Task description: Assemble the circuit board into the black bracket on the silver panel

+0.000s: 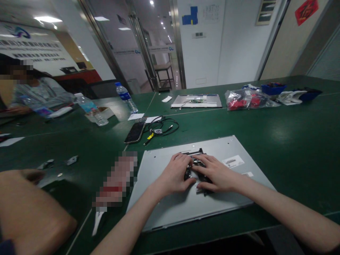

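A large flat silver-grey metal panel (164, 209), which looks like the back of a display, lies in front of me. On its middle sits a small dark assembly with black and metallic parts (203, 169), partly covered by my fingers. My left hand (175, 173) curls around its left side, thumb near the front. From the right, my right hand (216, 173) grips it, with the fingers across its top and the thumb low at its front. White labels (233, 161) are stuck on the panel to the right. The exact kind of the dark assembly cannot be made out.
Left of the panel are a blurred-out packet (117, 180), a phone (135, 132) and a black cable (166, 127). Bottles (126, 97), a second panel (196, 101) and a plastic bag (249, 100) stand farther back. Another person's arm (32, 212) reaches in at left.
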`<state>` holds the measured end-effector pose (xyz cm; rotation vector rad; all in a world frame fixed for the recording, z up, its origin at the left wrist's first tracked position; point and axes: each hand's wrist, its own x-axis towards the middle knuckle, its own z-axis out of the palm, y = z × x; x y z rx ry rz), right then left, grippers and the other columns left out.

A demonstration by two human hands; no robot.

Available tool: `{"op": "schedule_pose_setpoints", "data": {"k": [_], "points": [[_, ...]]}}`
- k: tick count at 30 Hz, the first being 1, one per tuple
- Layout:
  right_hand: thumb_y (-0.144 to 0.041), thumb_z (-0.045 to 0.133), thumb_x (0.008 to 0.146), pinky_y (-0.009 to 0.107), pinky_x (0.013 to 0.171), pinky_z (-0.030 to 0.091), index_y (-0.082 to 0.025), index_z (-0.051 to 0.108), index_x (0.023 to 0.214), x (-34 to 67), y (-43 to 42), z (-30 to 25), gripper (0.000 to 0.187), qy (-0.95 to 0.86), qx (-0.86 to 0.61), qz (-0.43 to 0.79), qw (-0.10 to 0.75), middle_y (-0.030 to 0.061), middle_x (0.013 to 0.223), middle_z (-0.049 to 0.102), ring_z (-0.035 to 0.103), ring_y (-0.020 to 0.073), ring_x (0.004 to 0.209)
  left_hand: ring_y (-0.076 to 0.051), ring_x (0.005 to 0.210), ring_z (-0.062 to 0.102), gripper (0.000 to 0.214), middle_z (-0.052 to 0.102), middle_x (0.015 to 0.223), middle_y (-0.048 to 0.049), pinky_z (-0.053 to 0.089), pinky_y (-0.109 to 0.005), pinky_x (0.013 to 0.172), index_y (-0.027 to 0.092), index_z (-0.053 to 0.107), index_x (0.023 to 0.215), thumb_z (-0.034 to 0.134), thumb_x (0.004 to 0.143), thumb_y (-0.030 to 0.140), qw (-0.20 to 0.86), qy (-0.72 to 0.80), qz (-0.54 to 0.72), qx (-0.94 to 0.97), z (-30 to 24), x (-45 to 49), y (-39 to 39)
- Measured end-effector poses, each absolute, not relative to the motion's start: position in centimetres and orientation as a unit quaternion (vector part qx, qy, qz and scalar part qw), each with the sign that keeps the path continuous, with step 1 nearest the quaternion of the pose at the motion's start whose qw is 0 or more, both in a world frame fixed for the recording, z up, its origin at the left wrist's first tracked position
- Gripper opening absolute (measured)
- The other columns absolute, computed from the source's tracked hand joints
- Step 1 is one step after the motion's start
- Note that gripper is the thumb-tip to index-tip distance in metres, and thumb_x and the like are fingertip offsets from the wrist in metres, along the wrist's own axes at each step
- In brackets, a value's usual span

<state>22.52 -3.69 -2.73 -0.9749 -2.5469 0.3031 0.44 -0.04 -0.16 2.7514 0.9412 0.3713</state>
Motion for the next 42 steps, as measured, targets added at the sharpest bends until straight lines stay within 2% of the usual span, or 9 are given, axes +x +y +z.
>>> {"op": "schedule_pose_setpoints", "data": {"k": [9,16,27,33,42], "points": [[-0.029,0.063,0.090,0.047,0.110,0.038,-0.019,0.056,0.125,22.71,-3.64,-2.57,0.037,-0.898,-0.344,0.081,0.261,0.0136,0.143,0.046,0.040,0.0273,0.132,-0.028,0.101,0.053,0.029,0.059,0.102,-0.0071,0.036,-0.052,0.102,0.021,0.055,0.097,0.068,0.077,0.036,0.090,0.309,0.108,0.941,-0.13,0.46,-0.14],[-0.019,0.063,0.089,0.046,0.103,0.043,-0.021,0.064,0.103,22.63,-3.84,-2.64,0.014,-0.910,-0.311,0.081,0.260,0.0098,0.136,0.053,0.048,0.0257,0.125,-0.028,0.098,0.053,0.029,0.058,0.097,-0.0062,0.037,-0.051,0.100,0.020,0.055,0.096,0.067,0.076,0.036,0.088,0.319,0.110,0.937,0.04,0.44,-0.23],[-0.021,0.064,0.090,0.047,0.102,0.045,-0.022,0.069,0.105,22.50,-3.83,-3.12,0.016,-0.912,-0.309,0.074,0.258,0.0109,0.137,0.052,0.050,0.0267,0.123,-0.029,0.102,0.053,0.032,0.059,0.103,-0.0074,0.036,-0.051,0.103,0.020,0.055,0.103,0.066,0.075,0.033,0.090,0.312,0.109,0.939,0.22,0.51,-0.35],[-0.022,0.065,0.089,0.046,0.100,0.047,-0.022,0.072,0.100,22.44,-3.97,-3.09,0.013,-0.915,-0.287,0.057,0.277,0.0104,0.134,0.054,0.050,0.0264,0.122,-0.029,0.101,0.053,0.028,0.059,0.100,-0.0075,0.035,-0.051,0.103,0.020,0.055,0.099,0.064,0.079,0.038,0.090,0.318,0.103,0.938,0.08,0.48,-0.30],[-0.024,0.066,0.089,0.048,0.102,0.046,-0.022,0.075,0.099,22.34,-4.04,-3.17,0.013,-0.918,-0.291,0.071,0.262,0.0121,0.138,0.052,0.048,0.0275,0.126,-0.028,0.103,0.053,0.030,0.060,0.103,-0.0075,0.035,-0.050,0.105,0.020,0.056,0.102,0.065,0.077,0.034,0.087,0.316,0.109,0.938,0.42,0.61,-0.51]]}}
